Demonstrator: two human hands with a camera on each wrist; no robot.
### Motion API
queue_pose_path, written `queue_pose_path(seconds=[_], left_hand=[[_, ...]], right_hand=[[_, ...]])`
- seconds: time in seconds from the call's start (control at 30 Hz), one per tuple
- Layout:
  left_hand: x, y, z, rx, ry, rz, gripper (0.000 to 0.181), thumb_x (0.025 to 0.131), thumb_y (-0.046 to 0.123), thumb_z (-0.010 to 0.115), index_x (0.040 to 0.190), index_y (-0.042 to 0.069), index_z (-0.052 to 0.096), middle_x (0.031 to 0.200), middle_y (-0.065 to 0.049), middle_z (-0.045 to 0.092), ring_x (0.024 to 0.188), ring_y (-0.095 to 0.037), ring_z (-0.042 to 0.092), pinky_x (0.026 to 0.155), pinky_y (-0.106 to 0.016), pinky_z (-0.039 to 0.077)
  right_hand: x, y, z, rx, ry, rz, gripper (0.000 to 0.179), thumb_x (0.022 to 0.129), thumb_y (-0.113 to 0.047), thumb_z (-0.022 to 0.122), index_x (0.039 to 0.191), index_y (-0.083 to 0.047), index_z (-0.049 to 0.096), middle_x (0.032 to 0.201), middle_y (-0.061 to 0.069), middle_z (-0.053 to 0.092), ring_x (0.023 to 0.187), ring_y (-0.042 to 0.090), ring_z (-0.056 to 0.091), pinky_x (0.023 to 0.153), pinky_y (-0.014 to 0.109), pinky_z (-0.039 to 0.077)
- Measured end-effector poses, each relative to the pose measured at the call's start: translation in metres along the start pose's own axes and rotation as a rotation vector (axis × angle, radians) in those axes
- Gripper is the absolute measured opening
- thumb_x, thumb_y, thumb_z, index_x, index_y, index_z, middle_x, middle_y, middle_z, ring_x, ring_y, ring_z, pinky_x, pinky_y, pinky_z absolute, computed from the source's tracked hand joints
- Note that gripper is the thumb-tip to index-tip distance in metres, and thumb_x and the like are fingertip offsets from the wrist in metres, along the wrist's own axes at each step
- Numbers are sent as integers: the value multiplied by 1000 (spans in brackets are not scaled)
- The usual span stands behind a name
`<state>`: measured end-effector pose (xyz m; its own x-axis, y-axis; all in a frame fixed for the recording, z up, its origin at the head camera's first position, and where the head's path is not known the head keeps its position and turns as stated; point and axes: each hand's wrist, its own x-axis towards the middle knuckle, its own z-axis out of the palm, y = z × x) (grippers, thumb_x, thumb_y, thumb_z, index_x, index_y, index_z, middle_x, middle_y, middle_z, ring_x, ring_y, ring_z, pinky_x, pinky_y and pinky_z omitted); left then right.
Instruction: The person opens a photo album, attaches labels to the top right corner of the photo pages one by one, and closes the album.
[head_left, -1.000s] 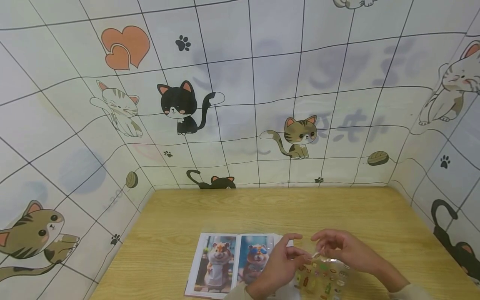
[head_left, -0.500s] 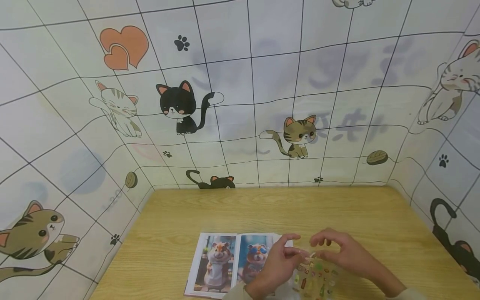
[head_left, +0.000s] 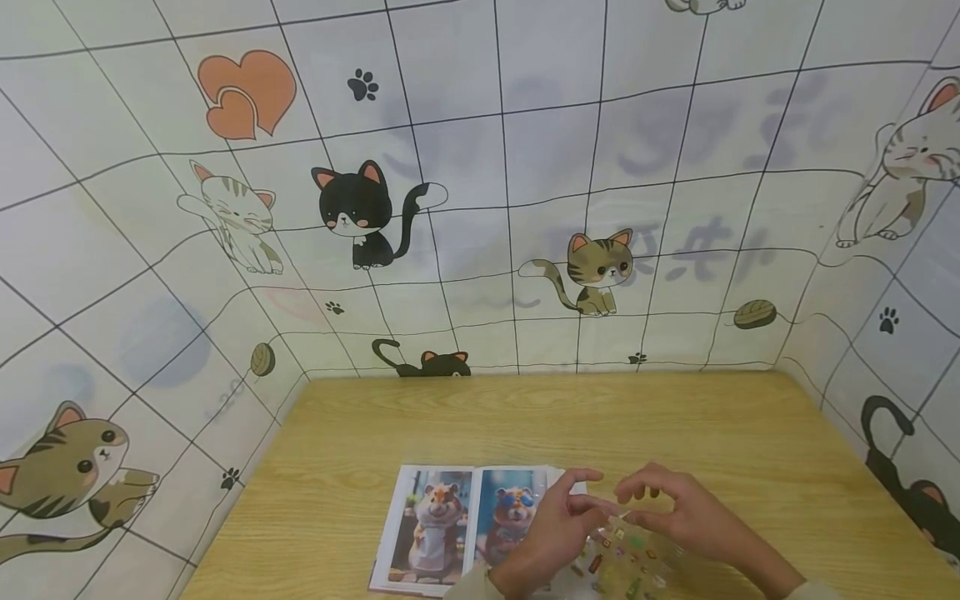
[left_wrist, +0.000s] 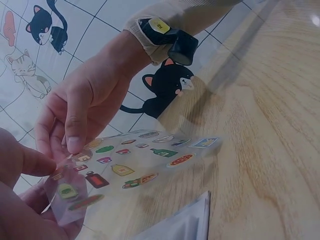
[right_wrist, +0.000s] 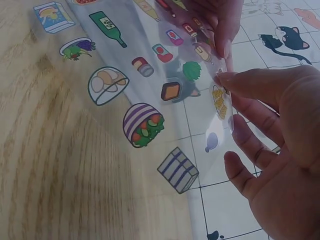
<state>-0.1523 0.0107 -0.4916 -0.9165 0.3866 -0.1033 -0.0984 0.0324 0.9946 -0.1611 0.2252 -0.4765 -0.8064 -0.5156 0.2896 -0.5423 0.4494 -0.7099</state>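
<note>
A transparent sticker sheet (head_left: 626,558) printed with small food and bottle pictures hangs from both hands above the table's front right. Its upper edge is pinched by my left hand (head_left: 555,529) between thumb and fingers. Close beside it, my right hand (head_left: 690,512) pinches the same edge with thumb and index finger. In the right wrist view, the sheet (right_wrist: 145,70) spreads out below the right thumb, with a green bottle and a striped bowl among its pictures. Whether a single sticker is lifting between the fingertips, I cannot tell.
An open album (head_left: 397,546) with two hamster pictures lies left of the hands, its right side partly covered by the left arm. The wooden table (head_left: 525,417) meets walls of white cat-patterned sheeting (head_left: 480,167) at the back and both sides.
The right hand has shifted slightly left, closer to the left hand. The sheet has tilted, its pictures moving a little left and down. The left hand stays nearly still, and so does the album.
</note>
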Motion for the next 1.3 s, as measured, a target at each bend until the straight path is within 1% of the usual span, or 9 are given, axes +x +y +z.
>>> queue_pose_path(seconds=[0.13,0.23,0.37,0.47,0.53,0.8,1.03,1.13,1.3], left_hand=[[0,0,1,-2,2,-6,32,90,18,60,119,28,51,92,4,71,86,-15,66,66,-27,46],[1,0,1,-12,8,-16,32,89,17,60,118,28,51,92,4,71,82,-15,65,56,-25,41],[0,1,2,-15,24,-31,31,88,16,61,116,28,53,89,3,71,69,-14,61,46,-23,34],[0,1,2,-13,35,-39,31,88,15,61,115,28,53,88,3,71,69,-15,61,47,-23,37],[1,1,2,-19,43,-39,31,88,13,61,115,28,54,88,3,71,75,-17,64,51,-23,41],[1,-1,3,-15,55,-42,33,87,13,61,116,26,53,86,2,71,66,-17,63,41,-21,31],[1,-2,3,-32,48,-40,33,88,11,60,117,25,51,88,1,72,69,-20,66,54,-26,49],[1,-2,3,-32,49,-37,32,89,12,60,117,24,52,88,1,72,71,-20,66,60,-29,52],[2,-1,4,-43,48,-46,33,88,11,60,117,23,51,87,0,72,69,-22,66,60,-32,53]], right_hand=[[-1,1,1,-3,1,-6,19,85,-26,67,103,-25,62,95,-12,62,85,12,56,70,28,47],[-1,1,2,-2,4,-4,17,85,-26,67,102,-26,62,94,-13,62,83,11,56,69,29,47],[-1,2,3,7,14,4,14,86,-27,66,99,-26,63,92,-13,64,81,7,56,68,29,48],[0,2,4,11,18,6,12,85,-27,66,97,-26,64,92,-12,65,79,4,57,67,28,49],[0,2,5,12,18,13,12,85,-28,67,97,-26,64,92,-12,65,78,4,58,67,28,50],[-1,2,4,6,17,47,18,85,-28,67,101,-20,65,88,-13,64,78,3,60,68,30,52],[-2,3,3,7,17,4,19,85,-21,68,103,-17,64,84,-13,63,79,4,61,70,30,52],[-3,5,4,-7,20,-20,19,85,-21,68,103,-17,64,84,-13,62,79,4,59,70,30,52],[-4,8,4,-43,38,-39,20,83,-21,69,102,-20,63,85,-15,61,80,5,58,69,31,51]])
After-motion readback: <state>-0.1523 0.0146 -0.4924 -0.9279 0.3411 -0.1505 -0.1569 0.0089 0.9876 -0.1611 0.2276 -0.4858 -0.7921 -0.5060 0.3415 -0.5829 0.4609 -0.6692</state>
